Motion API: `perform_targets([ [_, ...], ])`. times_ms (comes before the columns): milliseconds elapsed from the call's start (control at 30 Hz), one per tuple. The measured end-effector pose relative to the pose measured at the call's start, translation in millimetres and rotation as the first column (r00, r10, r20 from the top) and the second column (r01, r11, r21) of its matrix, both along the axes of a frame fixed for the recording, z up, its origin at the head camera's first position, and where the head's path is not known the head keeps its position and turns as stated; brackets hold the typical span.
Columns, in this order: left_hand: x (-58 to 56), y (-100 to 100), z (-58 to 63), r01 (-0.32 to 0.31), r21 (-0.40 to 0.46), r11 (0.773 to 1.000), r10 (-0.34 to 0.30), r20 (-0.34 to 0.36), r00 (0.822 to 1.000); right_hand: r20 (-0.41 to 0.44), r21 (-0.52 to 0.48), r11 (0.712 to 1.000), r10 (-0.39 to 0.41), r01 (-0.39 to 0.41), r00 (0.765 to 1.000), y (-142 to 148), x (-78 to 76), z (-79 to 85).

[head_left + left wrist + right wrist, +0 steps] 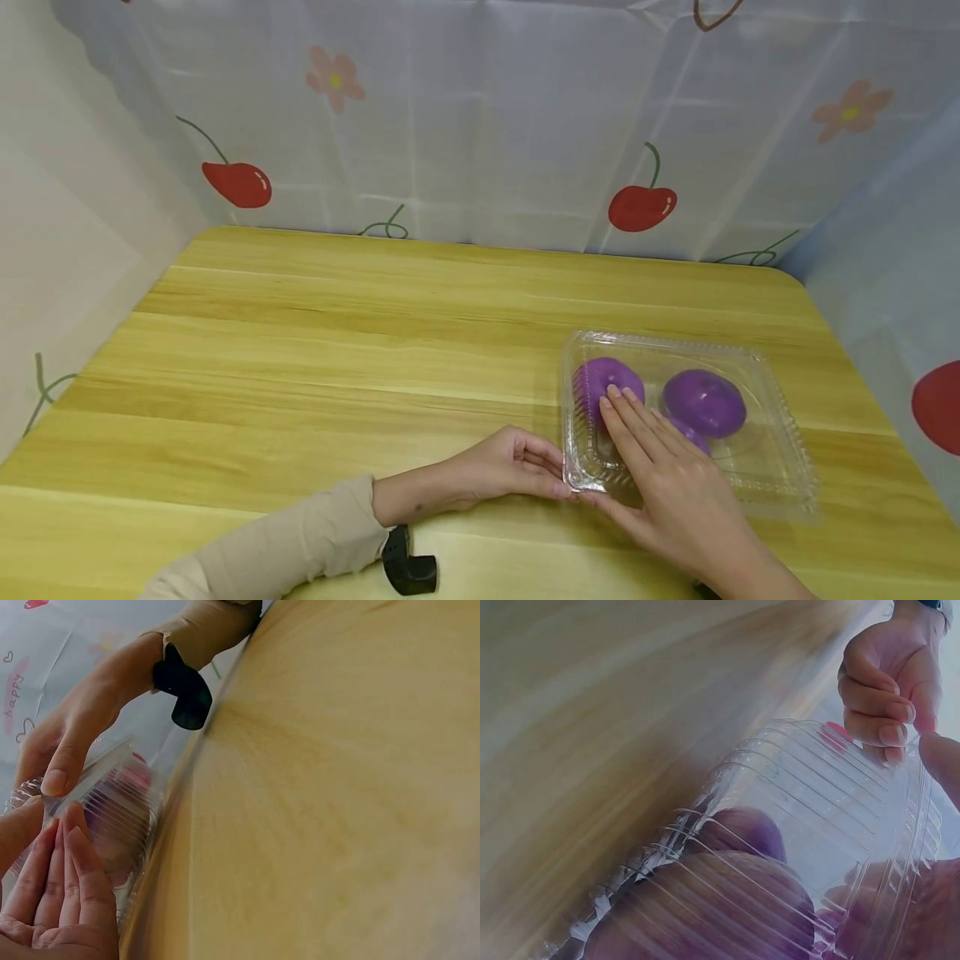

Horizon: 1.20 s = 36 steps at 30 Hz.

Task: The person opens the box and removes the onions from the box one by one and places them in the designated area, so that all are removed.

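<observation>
A clear plastic clamshell container (780,408) with a ribbed edge sits on the right of the table. Inside it lie a purple round thing with a dimple (611,375), a glossy purple round thing (705,402) and a third purple one (695,437), partly hidden by fingers; their kind I cannot tell. My left hand (506,462) pinches the container's near left corner between thumb and curled fingers, as the right wrist view (885,690) also shows. My right hand (678,483) rests over the lid with straight fingers, its thumb at that same corner.
The wooden table (337,358) extends to the left and behind the container. A curtain printed with cherries and flowers (487,125) hangs along the back. A black wrist mount (408,567) sits beside the left sleeve (292,533).
</observation>
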<state>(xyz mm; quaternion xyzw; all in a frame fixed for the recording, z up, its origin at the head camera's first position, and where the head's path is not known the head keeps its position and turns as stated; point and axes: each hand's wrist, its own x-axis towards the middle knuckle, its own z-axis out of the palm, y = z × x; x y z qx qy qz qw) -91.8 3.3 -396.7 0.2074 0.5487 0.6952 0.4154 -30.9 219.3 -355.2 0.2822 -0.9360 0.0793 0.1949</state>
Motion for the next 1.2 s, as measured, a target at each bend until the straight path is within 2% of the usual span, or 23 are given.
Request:
perform_targets([
  [400, -1.6, -0.2, -0.1, 0.025, 0.005, 1.0, -0.025, -0.019, 1.0, 0.019, 0.0, 1.0, 0.005, -0.005, 1.0, 0.3, 0.4, 1.4],
  [833, 0.5, 4.3, -1.3, -0.024, 0.024, 0.999, 0.025, -0.003, 1.0, 0.018, 0.008, 1.0, 0.017, -0.017, 1.0, 1.7, -0.2, 2.3],
  [1000, 0.7, 4.8, -2.4, -0.029, 0.037, 0.999, 0.03, -0.045, 0.999, 0.005, -0.014, 0.999, 0.053, -0.053, 0.999, 1.6, -0.6, 3.8],
  [1200, -1.1, 4.1, -3.7, -0.007, 0.091, 0.996, 0.015, -0.091, 0.996, -0.046, 0.013, 0.993, 0.114, -0.114, 0.992, 0.1, -2.3, 5.7],
])
